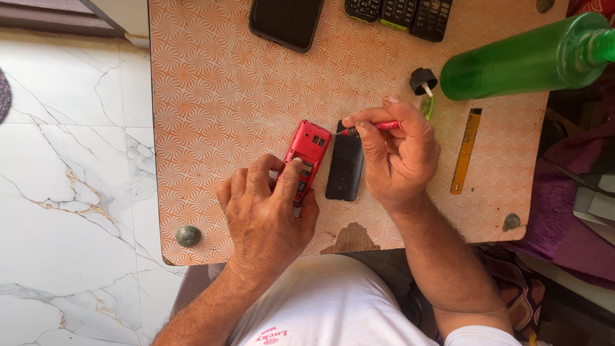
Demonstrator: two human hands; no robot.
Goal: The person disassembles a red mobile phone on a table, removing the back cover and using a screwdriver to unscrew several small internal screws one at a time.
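Head view, looking straight down on a small table (211, 83) with an orange swirl-pattern top. Left hand (266, 208) is clamped on a red phone (309, 148) with its back cover off, thumb pressing on the lower half and fingers curled beside its left edge, pinning it flat to the table. Right hand (397, 154) is pinched around a thin red-handled screwdriver (371, 127), tip touching the phone's top right corner. Hands are close, but not touching each other.

Between the two hands, just right of the red phone: one black back cover (344, 168), lying flat, partly under the right-hand fingers.

Containers: one green plastic bottle (525, 61) lying on its side, up and right of the right hand, neck pointing off the table's right edge (contents not readable through the tinted wall, can't tell if there's anything in it). A black cap (422, 79) sits just above the right hand, near the bottle's base.

Counts:
- smartphone (286, 21), dark screen: 1, beyond the left hand at the far edge
- keypad phones (398, 13): 3 in a row, beyond the right hand, tops cut off by the frame
- yellow ruler (466, 150): 1, right of the right hand, lying roughly lengthwise
- round metal studs (188, 236) on the tabletop: 3 visible, one just left of the left hand, one right of the right forearm, one at the far right corner

White marble floor (70, 192) lies left of the table.
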